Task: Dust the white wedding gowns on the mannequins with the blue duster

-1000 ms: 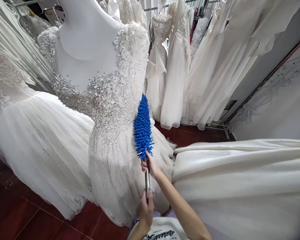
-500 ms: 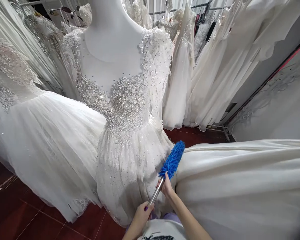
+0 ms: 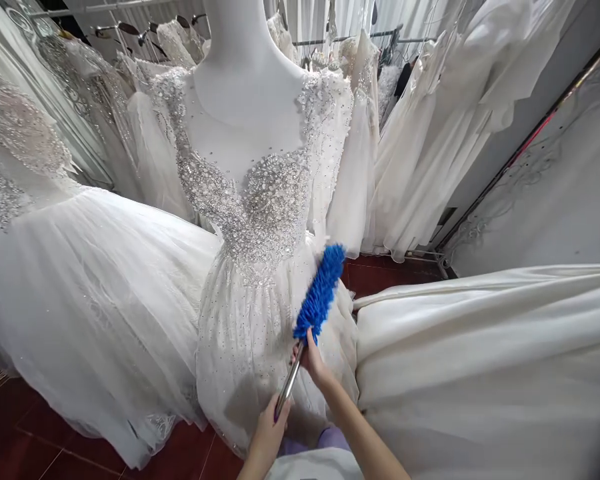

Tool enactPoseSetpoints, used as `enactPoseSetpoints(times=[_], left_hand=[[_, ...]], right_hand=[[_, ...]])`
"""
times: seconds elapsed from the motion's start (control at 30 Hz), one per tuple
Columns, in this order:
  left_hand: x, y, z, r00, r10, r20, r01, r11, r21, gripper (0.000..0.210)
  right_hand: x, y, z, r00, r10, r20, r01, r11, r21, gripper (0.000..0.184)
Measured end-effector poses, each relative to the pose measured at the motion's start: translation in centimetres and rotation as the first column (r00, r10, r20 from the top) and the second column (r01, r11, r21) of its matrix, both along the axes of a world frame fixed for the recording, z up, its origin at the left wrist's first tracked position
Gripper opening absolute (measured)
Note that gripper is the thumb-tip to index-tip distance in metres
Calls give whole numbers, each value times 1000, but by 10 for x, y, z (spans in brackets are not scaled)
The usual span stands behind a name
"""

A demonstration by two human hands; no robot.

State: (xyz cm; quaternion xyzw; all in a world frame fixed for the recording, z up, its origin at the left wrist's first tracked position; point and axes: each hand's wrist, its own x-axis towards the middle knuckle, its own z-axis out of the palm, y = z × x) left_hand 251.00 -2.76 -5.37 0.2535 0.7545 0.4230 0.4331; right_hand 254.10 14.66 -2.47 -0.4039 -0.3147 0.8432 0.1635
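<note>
A blue fluffy duster [image 3: 319,292] with a metal handle rests against the skirt of a white beaded wedding dress [image 3: 260,267] on a white mannequin [image 3: 245,80]. My right hand [image 3: 311,355] grips the handle just below the blue head. At the handle's lower end, my left hand [image 3: 269,427] holds it. The duster tilts up to the right, its head lying on the dress's right hip.
A full tulle gown [image 3: 80,287] spreads at the left. A smooth satin skirt [image 3: 480,360] fills the right foreground. More white dresses [image 3: 430,133] hang on racks behind. Dark red floor tiles [image 3: 20,440] show at the bottom left. A white wall panel [image 3: 555,193] stands at the right.
The duster swung from upright against the bodice down to the right, then back up onto the skirt's hip. The view shifted, bringing the mannequin toward the centre.
</note>
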Motion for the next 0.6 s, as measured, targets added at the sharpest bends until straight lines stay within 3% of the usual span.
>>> enactPoseSetpoints(times=[0.1,0.2,0.27,0.33,0.4,0.47,0.53,0.6], left_hand=[[-10,-34,-33,990,-135,28,136,989,-54,61],[-8,-45,-41,983,-177,45,178,983,-40,64],[-6,-40,-29,988,-155,4,155,988,-3,64],[-3,-32,-10,996,-83,-43,86,995,58,61],[-2,-23,9,999,4,-44,1,993,118,61],[-4,-18,21,999,53,-6,-52,988,144,64],[-12,-16,25,997,78,17,-79,990,113,68],[-25,-20,22,997,70,-11,-69,997,46,70]], right_hand=[[22,-36,-40,996,-41,85,49,994,-101,68],[37,-52,-52,977,-109,181,141,975,-172,68],[40,-48,-41,969,-162,184,193,968,-162,67],[35,-39,-15,982,-168,84,173,983,-62,65],[25,-31,18,993,-93,-67,100,988,119,62],[10,-27,44,989,44,-144,-1,958,286,62],[-8,-25,53,985,133,-110,-88,936,340,65],[-22,-26,44,988,144,-53,-122,946,301,71]])
